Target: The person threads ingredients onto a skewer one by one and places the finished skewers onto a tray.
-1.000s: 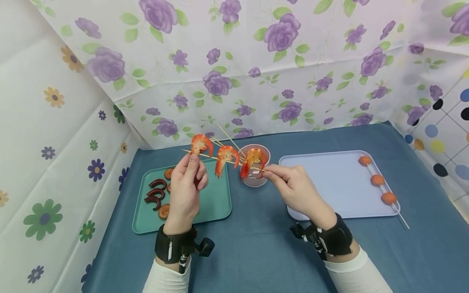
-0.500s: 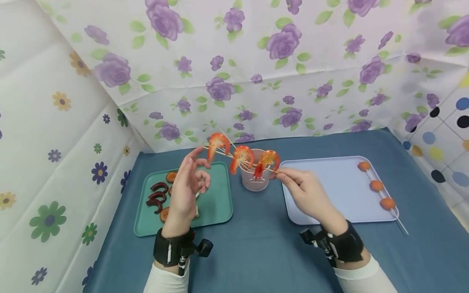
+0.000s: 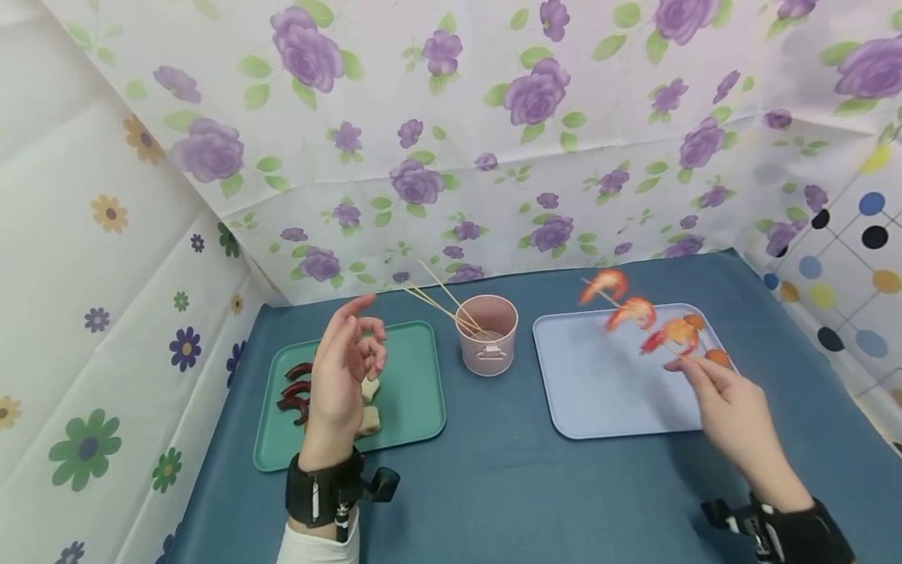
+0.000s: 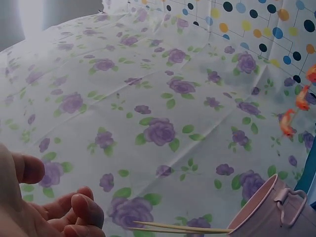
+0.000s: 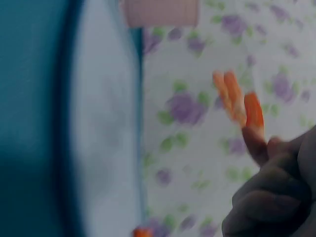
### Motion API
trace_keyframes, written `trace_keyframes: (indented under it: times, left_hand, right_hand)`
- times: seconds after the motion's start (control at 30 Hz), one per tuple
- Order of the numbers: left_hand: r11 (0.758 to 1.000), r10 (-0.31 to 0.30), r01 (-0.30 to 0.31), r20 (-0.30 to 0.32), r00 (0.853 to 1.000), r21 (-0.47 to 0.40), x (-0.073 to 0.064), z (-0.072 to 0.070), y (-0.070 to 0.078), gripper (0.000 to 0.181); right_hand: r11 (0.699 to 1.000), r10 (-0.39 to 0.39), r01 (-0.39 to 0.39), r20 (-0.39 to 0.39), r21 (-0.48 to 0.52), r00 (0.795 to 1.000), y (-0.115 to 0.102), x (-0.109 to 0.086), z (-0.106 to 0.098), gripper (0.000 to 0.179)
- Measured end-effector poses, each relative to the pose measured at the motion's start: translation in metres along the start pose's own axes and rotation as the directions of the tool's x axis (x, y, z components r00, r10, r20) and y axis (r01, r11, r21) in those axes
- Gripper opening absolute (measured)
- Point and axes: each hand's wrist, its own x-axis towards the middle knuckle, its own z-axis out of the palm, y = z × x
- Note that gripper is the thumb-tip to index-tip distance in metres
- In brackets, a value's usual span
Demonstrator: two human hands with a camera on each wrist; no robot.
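Note:
My right hand (image 3: pixel 733 411) pinches the near end of a skewer threaded with three orange-red shrimp (image 3: pixel 632 312). In the head view the shrimp overlap the right part of the pale blue tray (image 3: pixel 599 384). Part of a skewer with orange balls (image 3: pixel 694 321) on that tray is hidden behind the hand and shrimp. My left hand (image 3: pixel 343 376) is raised over the green tray (image 3: pixel 412 392) with loosely bent fingers and holds nothing. On the green tray lie dark red curved sausage pieces (image 3: pixel 296 388) and pale chunks (image 3: pixel 369 421), partly behind the hand.
A pink bucket (image 3: pixel 488 337) with several bare wooden skewers (image 3: pixel 440 301) leaning out to the left stands between the trays. Blue cloth (image 3: pixel 486 470) covers the table. Floral sheets (image 3: pixel 486 196) hang behind it.
My left hand has let go of the shrimp skewer and drawn back slightly. The right hand has carried the skewer rightward from in front of the bucket to the pale blue tray.

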Motion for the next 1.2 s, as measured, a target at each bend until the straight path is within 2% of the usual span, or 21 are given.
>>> trace_keyframes:
  times: [0.07, 0.13, 0.27, 0.5, 0.67, 0.77, 1.03, 1.1, 1.2]
  left_hand:
    - [1.0, 0.007, -0.007, -0.005, 1.0, 0.004, 0.0, -0.001, 0.0, 0.044]
    - [1.0, 0.013, -0.013, -0.007, 1.0, 0.007, 0.0, -0.001, -0.001, 0.043]
    - [1.0, 0.01, -0.01, 0.007, 1.0, 0.011, 0.0, 0.0, -0.001, 0.041]
    - [1.0, 0.001, -0.002, 0.023, 1.0, 0.024, 0.0, 0.003, 0.0, 0.042]
    - [1.0, 0.001, -0.001, 0.02, 1.0, 0.028, -0.002, 0.003, 0.001, 0.041]
    - [1.0, 0.002, -0.002, 0.019, 1.0, 0.031, -0.002, 0.002, 0.001, 0.041]
    - [1.0, 0.004, -0.005, 0.034, 0.999, 0.023, -0.002, 0.002, 0.001, 0.041]
    - [1.0, 0.006, -0.007, 0.035, 0.999, 0.022, -0.002, 0.002, 0.001, 0.041]
    - [1.0, 0.008, -0.009, 0.034, 0.999, 0.021, -0.002, 0.002, 0.001, 0.042]
  right_hand:
    - [0.993, 0.114, -0.113, 0.02, -0.03, 0.993, 0.017, -0.008, -0.003, 0.053]
    - [0.977, 0.213, -0.211, 0.05, -0.043, 0.976, 0.031, -0.014, -0.003, 0.061]
    - [0.95, 0.31, -0.306, 0.082, -0.055, 0.947, 0.048, -0.024, 0.003, 0.068]
    - [0.939, 0.344, -0.342, 0.054, -0.034, 0.938, 0.059, -0.032, 0.017, 0.061]
    - [0.938, 0.347, -0.341, 0.153, -0.064, 0.925, 0.069, -0.027, 0.015, 0.061]
    - [0.933, 0.359, -0.341, 0.223, -0.115, 0.906, 0.073, -0.024, 0.012, 0.063]
    - [0.924, 0.373, -0.328, 0.266, -0.198, 0.889, 0.072, -0.025, 0.007, 0.072]
    - [0.917, 0.39, -0.344, 0.275, -0.201, 0.879, 0.072, -0.026, 0.006, 0.074]
    - [0.898, 0.435, -0.386, 0.288, -0.212, 0.853, 0.073, -0.027, 0.004, 0.077]
